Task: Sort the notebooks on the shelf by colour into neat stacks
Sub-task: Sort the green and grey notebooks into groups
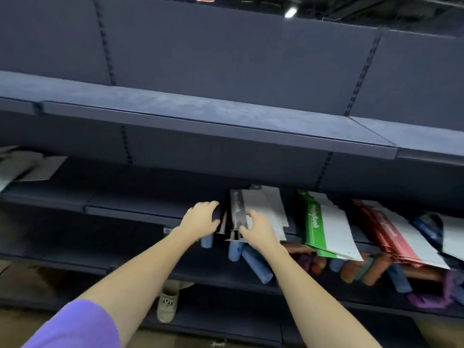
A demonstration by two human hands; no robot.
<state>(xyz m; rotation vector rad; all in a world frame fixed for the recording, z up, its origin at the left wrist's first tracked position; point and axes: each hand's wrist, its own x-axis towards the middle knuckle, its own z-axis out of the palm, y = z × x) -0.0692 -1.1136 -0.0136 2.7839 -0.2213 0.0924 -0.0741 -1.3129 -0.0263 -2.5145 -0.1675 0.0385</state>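
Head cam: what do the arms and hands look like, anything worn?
Both forearms are bare. The left hand and right hand show no gloves, rings or watch. A short purple sleeve covers the left upper arm; no right sleeve is in view.

We see a dark blue shelf unit with several boards. The middle shelf (pixel 140 209) carries the notebooks: a black stack (pixel 234 217) near its front edge, a green stack (pixel 313 222) just to the right of it, then a red stack (pixel 391 234), and a dark blue stack (pixel 426 227) at the far right. All of them hang out over the front edge, tilted and fanned rather than squared. At the far left of this shelf lie some pale paper sheets (pixel 27 167). The upper shelf (pixel 200 109) shows only its bare board. The lower shelf (pixel 226 275) holds blue rolls (pixel 256 264) and brown, purple and orange rolls (pixel 356 270) lying in a loose heap.
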